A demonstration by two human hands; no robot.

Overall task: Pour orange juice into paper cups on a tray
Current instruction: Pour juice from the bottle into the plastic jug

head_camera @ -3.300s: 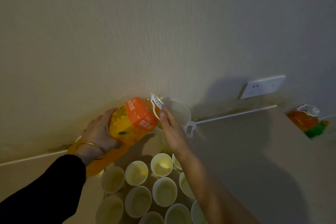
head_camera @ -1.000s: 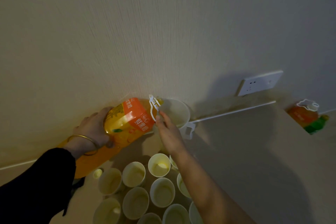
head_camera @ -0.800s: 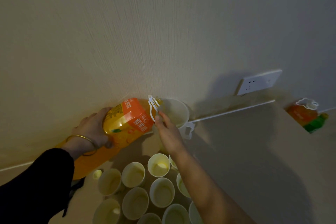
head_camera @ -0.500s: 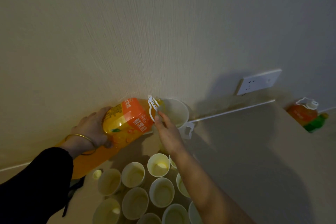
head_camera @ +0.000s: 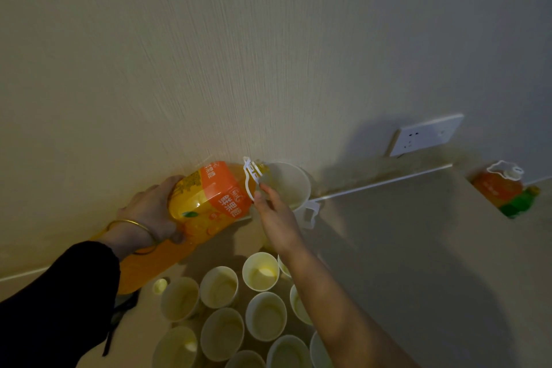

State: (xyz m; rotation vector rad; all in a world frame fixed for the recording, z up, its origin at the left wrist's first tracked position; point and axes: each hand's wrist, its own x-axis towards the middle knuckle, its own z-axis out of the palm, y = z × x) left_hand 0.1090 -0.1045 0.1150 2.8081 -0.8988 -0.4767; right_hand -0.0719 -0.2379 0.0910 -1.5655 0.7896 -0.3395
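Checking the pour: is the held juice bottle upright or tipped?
Tipped. The juice bottle lies nearly sideways, neck at the white container's rim.

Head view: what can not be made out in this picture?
- Orange juice bottle mouth: behind its white handle; pouring unclear.
- Right hand grip: fingers hidden by the hand itself.
- Paper cups: the nearest cut by the bottom edge.
- Second bottle label: too small and dark to read.

Orange-labelled yellow juice bottle (head_camera: 209,197), pale cream paper cups (head_camera: 265,315), black sleeve (head_camera: 53,302), gold bangle (head_camera: 131,222), white socket (head_camera: 427,134)
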